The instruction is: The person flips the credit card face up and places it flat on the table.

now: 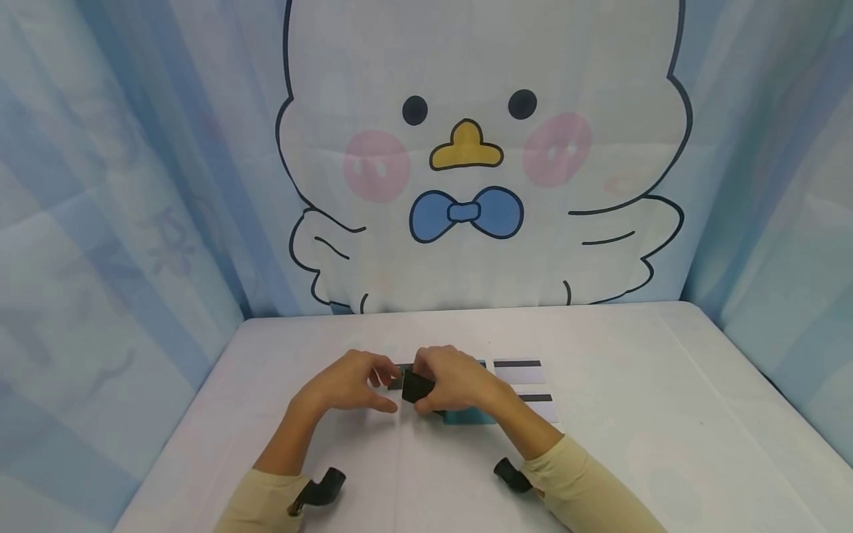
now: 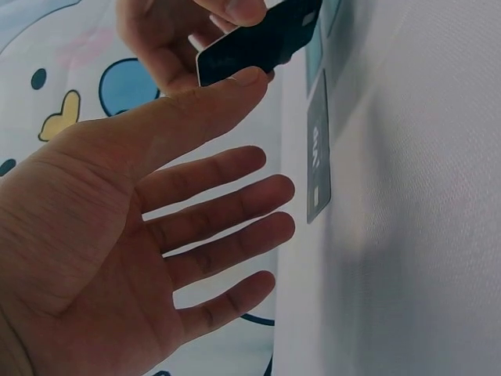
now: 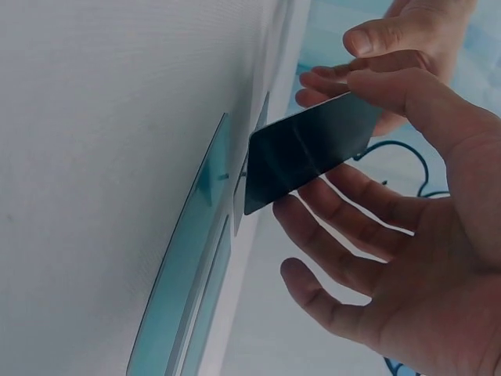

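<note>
My right hand [image 1: 456,379] pinches a dark card [image 1: 417,386] between thumb and fingers, tilted up off the table. The right wrist view shows the card's dark face [image 3: 309,153] with the thumb on its upper edge. My left hand [image 1: 349,381] is just left of it, fingers spread and holding nothing. In the left wrist view its thumb overlaps the card's near corner; I cannot tell whether they touch. Below lies a dark grey card [image 2: 318,157] with pale markings. A teal card [image 1: 469,417] lies under the right hand, partly hidden by it.
Two whitish cards with dark stripes, an upper one [image 1: 520,374] and a lower one [image 1: 541,409], lie right of the teal cards. A white cloth covers the table [image 1: 633,414]. Black wrist devices [image 1: 323,488] are on both forearms. A printed curtain [image 1: 466,274] stands behind.
</note>
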Available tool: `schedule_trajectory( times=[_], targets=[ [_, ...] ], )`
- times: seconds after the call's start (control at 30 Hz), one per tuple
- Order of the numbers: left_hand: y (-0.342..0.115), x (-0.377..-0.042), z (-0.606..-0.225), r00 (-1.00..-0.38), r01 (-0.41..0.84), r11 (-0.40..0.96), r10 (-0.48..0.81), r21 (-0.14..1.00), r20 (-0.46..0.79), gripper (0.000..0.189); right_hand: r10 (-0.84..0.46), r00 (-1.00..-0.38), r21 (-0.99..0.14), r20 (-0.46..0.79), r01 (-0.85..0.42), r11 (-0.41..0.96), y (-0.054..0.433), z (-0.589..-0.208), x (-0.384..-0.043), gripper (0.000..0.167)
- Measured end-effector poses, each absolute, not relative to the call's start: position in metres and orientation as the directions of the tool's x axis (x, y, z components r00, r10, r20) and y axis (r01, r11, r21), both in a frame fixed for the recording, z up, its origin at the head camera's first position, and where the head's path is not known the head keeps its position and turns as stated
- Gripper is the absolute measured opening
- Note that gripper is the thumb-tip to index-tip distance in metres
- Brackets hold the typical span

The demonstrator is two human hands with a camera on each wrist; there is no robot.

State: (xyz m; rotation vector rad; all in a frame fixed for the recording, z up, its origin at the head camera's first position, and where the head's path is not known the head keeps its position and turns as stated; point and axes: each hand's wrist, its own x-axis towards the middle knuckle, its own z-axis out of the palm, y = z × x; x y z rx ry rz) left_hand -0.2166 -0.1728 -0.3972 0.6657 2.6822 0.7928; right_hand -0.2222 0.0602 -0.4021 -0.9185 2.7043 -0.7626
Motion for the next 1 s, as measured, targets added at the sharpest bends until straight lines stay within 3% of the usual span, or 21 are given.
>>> schedule_trajectory(
  times=[0.5, 1.0],
  targets=[
    [-0.178, -0.220, -0.400, -0.863, 0.311, 0.736, 0.483, 0.601, -0.145, 0.050, -0.657, -0.754, -0.617, 0.029, -0.530, 0.582, 0.064, -0.401, -0.225, 0.051],
    [-0.185, -0.225, -0.405, -0.825, 0.348, 0.643, 0.556, 0.683, -0.103, 0.051, -0.627, -0.779, -0.690, 0.032, -0.471, 0.550, 0.067, -0.399, -0.228, 0.048]
  ],
)
